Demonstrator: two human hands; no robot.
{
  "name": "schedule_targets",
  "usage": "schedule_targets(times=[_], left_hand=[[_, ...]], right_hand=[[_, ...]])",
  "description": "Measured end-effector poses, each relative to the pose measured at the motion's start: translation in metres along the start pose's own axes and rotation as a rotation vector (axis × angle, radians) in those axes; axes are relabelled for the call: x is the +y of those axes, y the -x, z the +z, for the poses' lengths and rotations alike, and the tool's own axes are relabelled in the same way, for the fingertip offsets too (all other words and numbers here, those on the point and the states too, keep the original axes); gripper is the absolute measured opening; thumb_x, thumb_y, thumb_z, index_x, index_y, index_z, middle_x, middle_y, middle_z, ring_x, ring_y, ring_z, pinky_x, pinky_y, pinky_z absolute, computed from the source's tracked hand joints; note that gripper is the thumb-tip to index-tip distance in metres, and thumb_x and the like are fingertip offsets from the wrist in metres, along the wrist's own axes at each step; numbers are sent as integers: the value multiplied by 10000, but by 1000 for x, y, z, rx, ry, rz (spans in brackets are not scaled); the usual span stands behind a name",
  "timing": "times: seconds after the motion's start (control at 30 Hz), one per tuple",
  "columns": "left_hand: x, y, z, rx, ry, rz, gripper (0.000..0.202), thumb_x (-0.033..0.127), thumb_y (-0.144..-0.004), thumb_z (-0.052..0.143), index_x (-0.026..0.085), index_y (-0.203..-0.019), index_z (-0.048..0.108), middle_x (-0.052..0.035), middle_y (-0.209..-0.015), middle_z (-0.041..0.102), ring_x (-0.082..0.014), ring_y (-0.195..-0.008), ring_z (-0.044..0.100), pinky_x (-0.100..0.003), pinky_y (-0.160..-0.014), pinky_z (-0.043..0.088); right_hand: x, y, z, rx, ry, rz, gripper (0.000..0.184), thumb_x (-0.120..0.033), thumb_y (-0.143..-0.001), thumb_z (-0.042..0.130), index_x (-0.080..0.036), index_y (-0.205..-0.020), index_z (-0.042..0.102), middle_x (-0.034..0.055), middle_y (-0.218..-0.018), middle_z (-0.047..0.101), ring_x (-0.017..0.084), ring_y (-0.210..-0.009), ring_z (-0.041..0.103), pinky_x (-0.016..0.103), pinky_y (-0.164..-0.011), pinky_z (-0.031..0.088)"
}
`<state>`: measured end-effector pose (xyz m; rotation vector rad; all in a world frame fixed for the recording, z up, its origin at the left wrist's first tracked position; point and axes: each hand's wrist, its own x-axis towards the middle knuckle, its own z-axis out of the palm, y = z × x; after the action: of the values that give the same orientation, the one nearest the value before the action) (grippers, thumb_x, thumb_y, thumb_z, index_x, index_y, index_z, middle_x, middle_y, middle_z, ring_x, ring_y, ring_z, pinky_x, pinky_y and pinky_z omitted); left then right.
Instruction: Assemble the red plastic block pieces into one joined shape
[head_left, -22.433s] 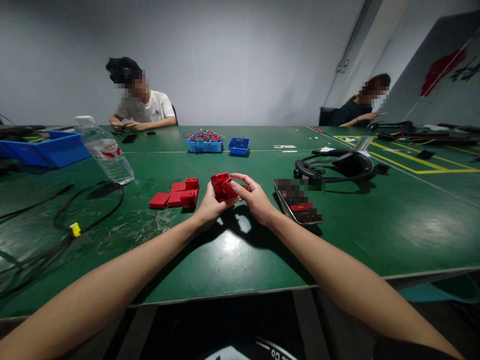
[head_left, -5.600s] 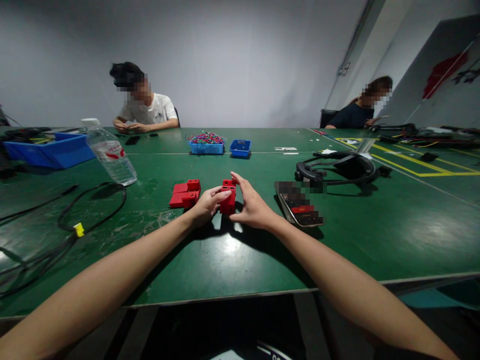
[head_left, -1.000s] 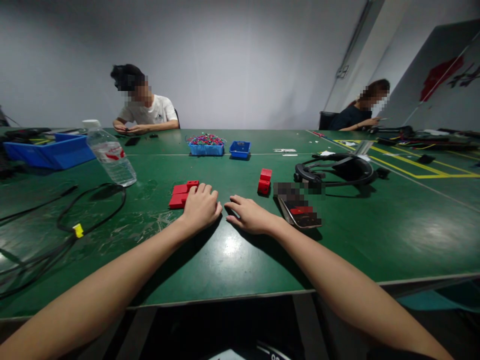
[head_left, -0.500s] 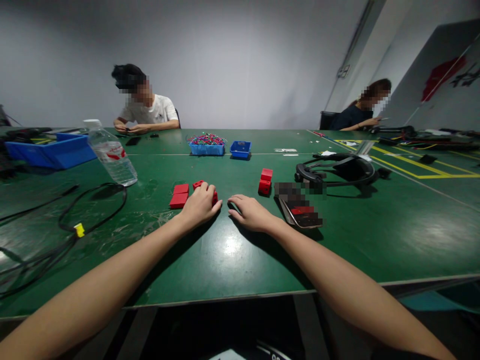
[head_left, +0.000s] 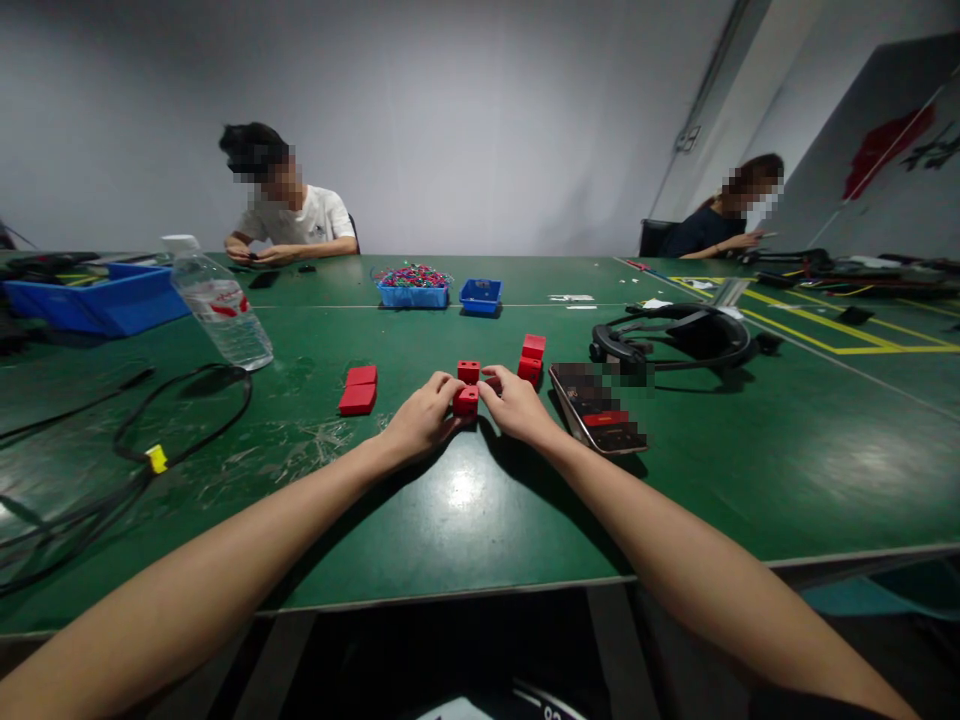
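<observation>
Tabletop (head_left: 465,535) bears red blocks (head_left: 466,403) and tray (head_left: 415,298) of wires (head_left: 414,276).

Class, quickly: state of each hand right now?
Left hand: curled at the near red block; grip cannot be told.
Right hand: curled at its right side; grip cannot be told.

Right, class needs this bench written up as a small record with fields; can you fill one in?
Left grip: fingers at the left side of the red holed blocks
Right grip: fingers at their right side
Beyond right grip: another red part
Left of hands: two flat red pieces, one behind the other
Right of hands: smartphone, screen up; black headset farther back
Far left: plastic bottle, white cap
Centre back: blue bin of coloured wires, smaller blue bin beside it
Surface: green tabletop
</observation>
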<state>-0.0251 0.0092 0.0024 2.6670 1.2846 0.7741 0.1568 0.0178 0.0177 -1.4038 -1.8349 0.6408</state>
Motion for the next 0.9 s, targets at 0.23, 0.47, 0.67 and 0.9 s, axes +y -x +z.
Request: schedule_targets(times=[0.23,0.47,0.67,0.9], left_hand=[[3,3,4,66,30,107,273,143,-893,498,235,-1148,533,-77,-1259,451,-128,-873,620,-299,-788,533],[11,-1,-2,188,232,-48,287,423,-937,441,158,-1020,516,-64,-979,567,-154,-793,594,-310,-737,512],[-7,-7,-7,-18,260,-142,367,422,-933,373,152,-848,608,-69,-851,659,-196,-792,599,-328,-763,483],[-10,-5,-7,-4,371,-153,400,427,-935,364,140,-920,641,-77,-902,699,-203,-819,625,-311,-764,491]], right_hand=[[-1,-4,1,-90,-584,220,248,-202,-837,572,-114,-1064,618,36,-802,692,126,-661,622,242,-639,484],[5,-5,11,-59,-690,135,269,-116,-726,603,-130,-985,674,-13,-703,671,115,-628,580,226,-622,459],[0,1,15,-157,-691,64,337,-237,-789,612,-142,-1108,664,-25,-686,642,81,-524,485,198,-522,388],[-1,0,15,-204,-669,15,395,-247,-847,560,-144,-1227,595,-18,-710,646,88,-558,505,188,-528,381]])
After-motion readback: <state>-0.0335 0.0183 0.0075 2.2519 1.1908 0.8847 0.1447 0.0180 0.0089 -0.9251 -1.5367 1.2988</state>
